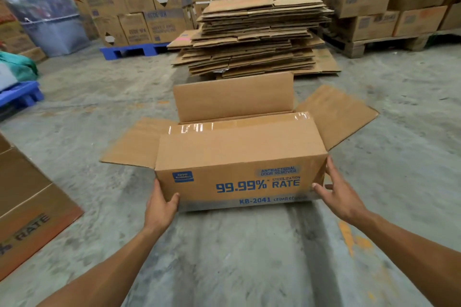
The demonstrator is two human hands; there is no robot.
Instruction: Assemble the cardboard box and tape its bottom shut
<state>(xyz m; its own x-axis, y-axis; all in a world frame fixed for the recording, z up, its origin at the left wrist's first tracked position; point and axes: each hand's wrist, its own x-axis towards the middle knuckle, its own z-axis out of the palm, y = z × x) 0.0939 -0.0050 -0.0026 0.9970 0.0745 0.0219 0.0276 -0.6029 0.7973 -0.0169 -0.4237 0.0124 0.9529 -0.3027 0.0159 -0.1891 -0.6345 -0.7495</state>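
Note:
A brown cardboard box [232, 157] with blue print "99.99% RATE" and "KB-2041" sits low over the concrete floor in front of me. Its left, far and right flaps stand open. A flat panel with a strip of shiny clear tape [239, 124] along its far edge lies across the top. My left hand [161, 205] grips the lower left corner, thumb on the printed front. My right hand [335, 193] presses against the right end with fingers spread, thumb at the front face. No tape roll is in view.
A tall stack of flattened cartons [257, 35] lies right behind the box. Stacked printed boxes on a blue pallet [129, 51] and a wooden pallet [374, 45] line the back. Another carton [27, 204] stands at my near left. A plastic-wrapped bin [47, 15] is far left.

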